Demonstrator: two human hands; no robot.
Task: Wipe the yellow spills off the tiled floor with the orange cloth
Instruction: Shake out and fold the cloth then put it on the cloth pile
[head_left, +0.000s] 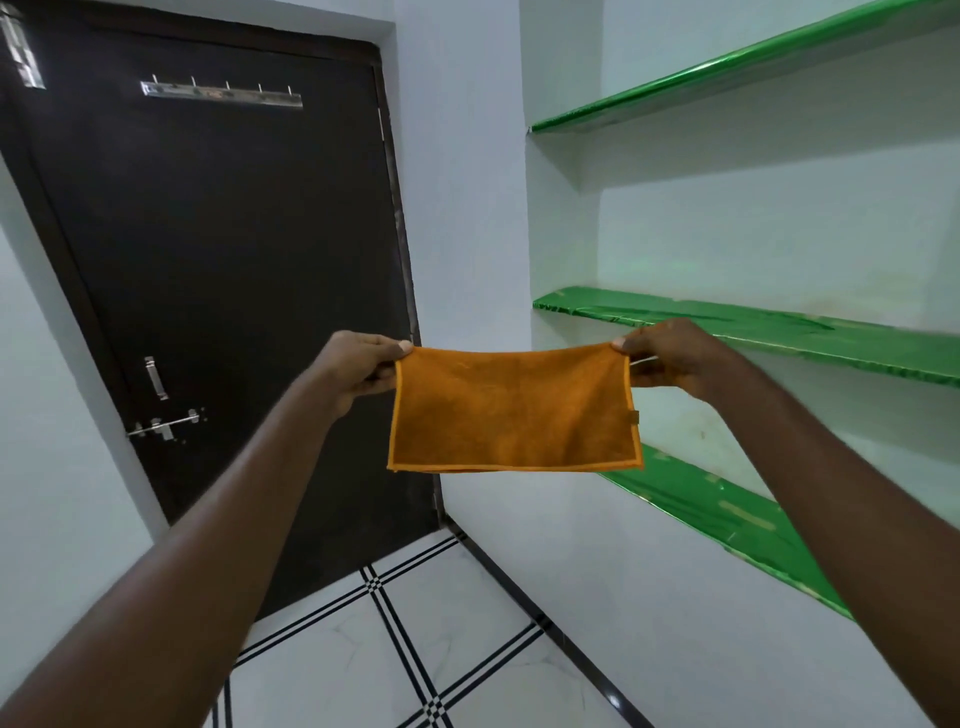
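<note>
While the person is standing near the dark door (218, 291), both hands are holding the orange cloth (511, 410) up at arm's length, stretched flat in the air. The left hand (363, 366) is pinching the top left corner, the right hand (670, 358) is pinching the top right corner, and the lower edge is hanging free, beside the green shelves (779, 332). The tiled floor (467, 649) is showing below, well apart from the cloth; no yellow spills are showing on the visible patch. Risks, as I'm judging: corner pinches are light, so one could be slipping as the person is bending down; a cloth dropped open could be smearing instead of lifting; spills outside the view could be getting stepped in.
</note>
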